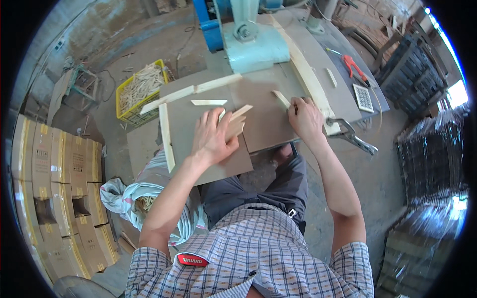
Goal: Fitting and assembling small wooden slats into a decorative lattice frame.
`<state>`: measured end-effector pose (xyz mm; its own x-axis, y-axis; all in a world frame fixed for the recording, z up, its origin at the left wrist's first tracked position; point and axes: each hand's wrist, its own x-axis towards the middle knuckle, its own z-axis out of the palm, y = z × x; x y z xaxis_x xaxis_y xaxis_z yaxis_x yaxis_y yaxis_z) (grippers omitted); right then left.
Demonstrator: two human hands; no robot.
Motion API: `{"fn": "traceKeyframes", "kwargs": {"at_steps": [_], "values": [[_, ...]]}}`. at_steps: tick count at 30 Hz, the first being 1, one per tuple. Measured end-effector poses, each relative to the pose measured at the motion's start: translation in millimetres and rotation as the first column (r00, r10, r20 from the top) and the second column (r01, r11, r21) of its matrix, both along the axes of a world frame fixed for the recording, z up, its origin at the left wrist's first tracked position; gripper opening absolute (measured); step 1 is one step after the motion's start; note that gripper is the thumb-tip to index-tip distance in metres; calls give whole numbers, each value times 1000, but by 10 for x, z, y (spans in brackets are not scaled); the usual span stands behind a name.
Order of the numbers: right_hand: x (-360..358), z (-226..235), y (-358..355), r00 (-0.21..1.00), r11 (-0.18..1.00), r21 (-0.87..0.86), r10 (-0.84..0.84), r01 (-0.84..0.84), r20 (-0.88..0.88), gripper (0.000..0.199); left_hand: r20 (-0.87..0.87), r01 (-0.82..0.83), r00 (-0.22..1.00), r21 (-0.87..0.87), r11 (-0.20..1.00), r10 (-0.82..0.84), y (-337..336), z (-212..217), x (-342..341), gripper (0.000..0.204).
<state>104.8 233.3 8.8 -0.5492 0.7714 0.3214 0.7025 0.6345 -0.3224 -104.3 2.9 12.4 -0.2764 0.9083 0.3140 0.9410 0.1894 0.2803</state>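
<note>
Head view, items catalogued against the grey work board point(268, 124) across your lap.

Left hand point(212, 136): rests palm down at the board's near left part, forearm entering from the lower edge and angled up. Fingers lie together and flat over a small stack of pale wood pieces point(237, 121), pressing them onto the board, seemingly to keep them from sliding.

Right hand point(306, 116): sits at the board's right side, wrist bent down, forearm running up from the lower right. Fingertips curl onto the end of a short wood strip point(281, 98); whether they pinch it or only press it, you cannot tell.

Loose sliver point(208, 103): lies just beyond your left hand, apart from it.

Long wooden slats point(191, 93): fixed along the board's far-left and left edges, apparently as stops.

Long rail point(310, 79): runs along the board's right side, held at its near end by a locking clamp point(350, 133), likely as a fence.

Pale green machine housing point(256, 47): stands at the board's far edge.

Yellow crate point(139, 89) of wood sticks: on the floor left of the board.

Red-handled pliers point(354, 67) and calculator point(363, 98): right of the rail.
</note>
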Motion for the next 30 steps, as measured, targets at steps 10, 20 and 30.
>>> {"fn": "traceKeyframes", "kwargs": {"at_steps": [10, 20, 30], "values": [[204, -176, 61, 984, 949, 262, 171, -176, 40, 14, -38, 273, 961, -4, 962, -273, 713, -26, 28, 62], [81, -62, 536, 974, 914, 401, -29, -65, 225, 11, 5, 131, 991, 26, 991, -131, 1060, 30, 84, 27], [-417, 18, 901, 998, 948, 314, 42, -57, 56, 17, 48, 152, 987, 57, 987, -155, 1283, -128, -32, 13]]}}
